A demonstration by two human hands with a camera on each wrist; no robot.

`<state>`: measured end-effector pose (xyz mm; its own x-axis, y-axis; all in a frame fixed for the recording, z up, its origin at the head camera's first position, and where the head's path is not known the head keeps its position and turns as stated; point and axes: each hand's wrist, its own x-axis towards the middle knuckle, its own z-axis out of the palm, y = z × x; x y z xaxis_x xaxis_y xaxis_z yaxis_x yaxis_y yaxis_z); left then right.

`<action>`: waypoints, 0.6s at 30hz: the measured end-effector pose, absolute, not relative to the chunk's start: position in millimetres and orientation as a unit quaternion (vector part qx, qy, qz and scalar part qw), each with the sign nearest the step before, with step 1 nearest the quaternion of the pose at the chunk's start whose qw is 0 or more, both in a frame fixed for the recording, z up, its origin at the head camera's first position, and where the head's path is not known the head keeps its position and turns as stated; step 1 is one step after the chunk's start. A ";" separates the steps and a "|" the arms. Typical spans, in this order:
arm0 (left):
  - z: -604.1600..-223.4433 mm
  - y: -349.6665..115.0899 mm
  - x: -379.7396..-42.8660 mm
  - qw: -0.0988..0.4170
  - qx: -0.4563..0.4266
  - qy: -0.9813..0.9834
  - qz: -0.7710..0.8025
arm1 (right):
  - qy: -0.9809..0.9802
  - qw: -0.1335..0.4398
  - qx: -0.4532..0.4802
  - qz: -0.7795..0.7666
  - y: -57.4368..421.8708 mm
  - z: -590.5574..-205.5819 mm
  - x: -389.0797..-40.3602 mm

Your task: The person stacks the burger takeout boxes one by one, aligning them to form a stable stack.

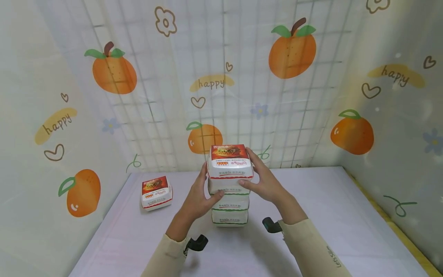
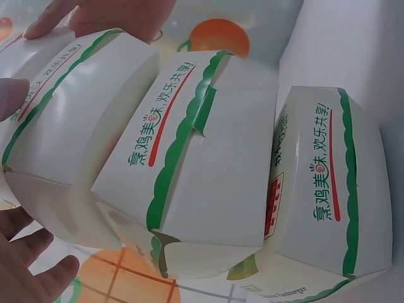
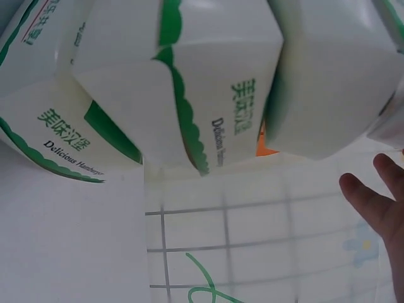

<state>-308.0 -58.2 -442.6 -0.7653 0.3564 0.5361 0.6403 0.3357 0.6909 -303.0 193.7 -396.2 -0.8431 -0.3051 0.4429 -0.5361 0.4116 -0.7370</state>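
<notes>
Burger box (image 1: pixel 228 169), red-edged, occupied the top of a four-tier column (image 1: pixel 230 206) in front of the person, its printed lid face up. Green-edged boxes (image 1: pixel 230 220), three in number, formed the lower tiers; their flat lids presumably served as bearing surfaces. Slight misalignment between tiers showed in the wrist views, a probable reason for support from two sides.

Left hand (image 1: pixel 199 200) was spread along the left side, thumb across the front near the seam with the second tier. Right hand (image 1: pixel 271 184) mirrored it, thumb pressed against the front of the burger box. The opposed hands held the box between them, likely to keep it level and to distribute pressure over thin walls. Left fingers (image 2: pixel 60 274) and right fingers (image 3: pixel 366 202) were separated from one another. Whether hands or column bore the weight could not be determined.

Single box (image 1: pixel 156 194), also red-edged, stood on the table (image 1: pixel 117 238) to the left, well apart from the column, which presumably gave the left arm clearance. Wrist cameras (image 1: pixel 198 243) sat beside the cuffs, positioned to cover the work. Patterned curtain (image 1: pixel 173 115) enclosed the rear and sides.
</notes>
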 end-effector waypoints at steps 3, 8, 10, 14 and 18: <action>-442.5 -58.6 -307.7 0.146 -0.312 -0.805 -0.484 | -0.832 0.121 0.254 0.478 193.1 -396.8 -302.9; -442.5 -58.7 -307.7 0.144 -0.313 -0.802 -0.488 | -0.830 0.116 0.249 0.485 192.4 -398.0 -302.1; -442.7 -59.2 -307.5 0.142 -0.311 -0.802 -0.490 | -0.829 0.112 0.248 0.489 191.9 -398.0 -301.5; -443.1 -60.3 -307.7 0.144 -0.308 -0.801 -0.493 | -0.829 0.113 0.250 0.488 190.5 -397.4 -301.1; -444.2 -60.9 -308.0 0.146 -0.309 -0.800 -0.494 | -0.833 0.111 0.244 0.484 189.3 -397.5 -300.4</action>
<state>-308.0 -60.9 -444.2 -0.7668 0.3501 0.5380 0.6379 0.3220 0.6996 -300.4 189.3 -397.5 -0.8560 -0.3001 0.4209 -0.5143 0.4124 -0.7519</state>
